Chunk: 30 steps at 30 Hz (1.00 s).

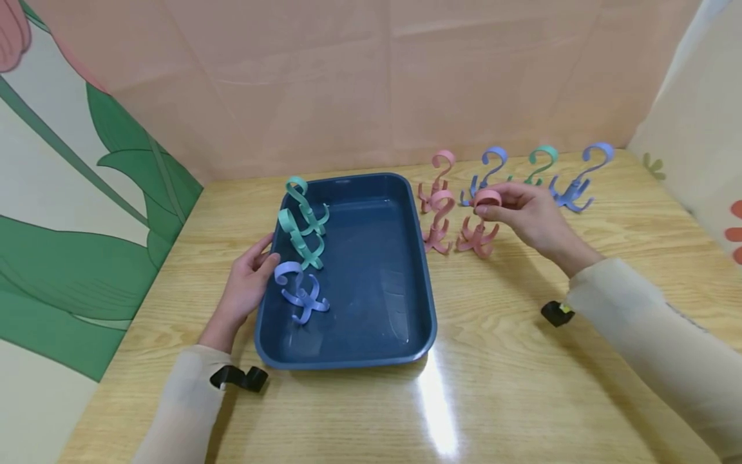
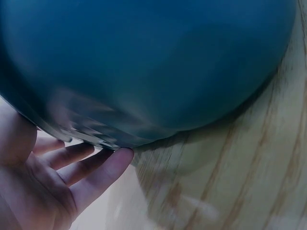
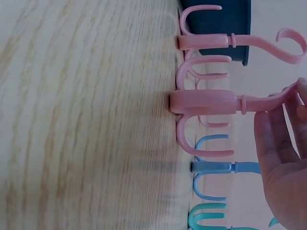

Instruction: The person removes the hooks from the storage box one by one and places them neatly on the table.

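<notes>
My right hand (image 1: 533, 216) pinches the curled top of a pink rotating hanger hook (image 1: 477, 241), whose prongs stand on the table right of the tray. In the right wrist view the pink hook's stem is upright from the wood, with the fingertips at its curl. My left hand (image 1: 248, 278) holds the left side of a dark blue tray (image 1: 430, 316), thumb at the rim and fingers against the outer wall. Inside the tray, along its left side, are two green hooks (image 1: 310, 222) (image 1: 307, 250) and a blue-purple hook (image 1: 305, 299).
Two more pink hooks (image 1: 436, 237) (image 1: 431, 196) stand close by the tray's right edge. Behind the right hand are a blue hook (image 1: 493, 154), a green hook (image 1: 543, 152) and another blue hook (image 1: 574, 190). A peach backdrop (image 1: 348, 90) rises behind the wooden table (image 1: 493, 386).
</notes>
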Available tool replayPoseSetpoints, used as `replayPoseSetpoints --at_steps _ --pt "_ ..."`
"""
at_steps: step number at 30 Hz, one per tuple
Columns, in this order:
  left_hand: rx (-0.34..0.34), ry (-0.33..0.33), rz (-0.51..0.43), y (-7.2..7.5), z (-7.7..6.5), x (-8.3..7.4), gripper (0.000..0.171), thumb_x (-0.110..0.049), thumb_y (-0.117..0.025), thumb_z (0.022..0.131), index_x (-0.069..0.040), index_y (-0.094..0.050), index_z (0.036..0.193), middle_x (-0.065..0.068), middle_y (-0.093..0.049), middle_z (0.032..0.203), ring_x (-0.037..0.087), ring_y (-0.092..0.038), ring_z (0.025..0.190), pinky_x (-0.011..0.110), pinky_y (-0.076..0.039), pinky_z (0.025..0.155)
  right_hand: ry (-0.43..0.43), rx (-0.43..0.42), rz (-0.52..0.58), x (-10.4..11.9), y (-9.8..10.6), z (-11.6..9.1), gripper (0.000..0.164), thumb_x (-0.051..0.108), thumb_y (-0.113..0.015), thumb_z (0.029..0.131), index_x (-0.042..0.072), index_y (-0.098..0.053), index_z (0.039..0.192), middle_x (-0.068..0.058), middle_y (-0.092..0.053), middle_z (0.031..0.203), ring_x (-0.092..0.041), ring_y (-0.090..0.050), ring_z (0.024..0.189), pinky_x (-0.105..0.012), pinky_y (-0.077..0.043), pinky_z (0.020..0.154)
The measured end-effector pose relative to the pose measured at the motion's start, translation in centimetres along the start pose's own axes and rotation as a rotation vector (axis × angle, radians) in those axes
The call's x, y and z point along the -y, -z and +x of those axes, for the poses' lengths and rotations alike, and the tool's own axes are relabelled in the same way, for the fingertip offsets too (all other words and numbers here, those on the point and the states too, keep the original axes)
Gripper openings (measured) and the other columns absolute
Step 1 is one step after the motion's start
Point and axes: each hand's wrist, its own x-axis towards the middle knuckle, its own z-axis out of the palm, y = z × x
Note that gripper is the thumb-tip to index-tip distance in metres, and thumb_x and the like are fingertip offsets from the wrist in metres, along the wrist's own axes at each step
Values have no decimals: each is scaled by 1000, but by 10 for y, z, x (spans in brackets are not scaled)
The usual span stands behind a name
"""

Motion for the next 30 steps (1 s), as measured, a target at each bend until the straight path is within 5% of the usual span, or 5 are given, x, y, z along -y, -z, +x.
replayPoseSetpoints --at_steps 18,30 --pt "-2 -5 -5 0 0 0 51 -28 -46 108 -21 -36 158 17 -57 141 28 -58 125 41 -50 100 -54 62 -70 -9 4 0 30 8 -72 93 -1 -68 121 -11 -74 109 -17 -71 95 -27 -57 82" --pt "-2 -4 1 -1 1 0 51 -28 -46 108 -21 -36 158 17 -58 140 29 -59 124 41 -50 99 -63 86 -61 -7 7 -1 30 7 -72 94 -1 -67 121 -6 -74 109 -14 -70 96 -27 -56 83"
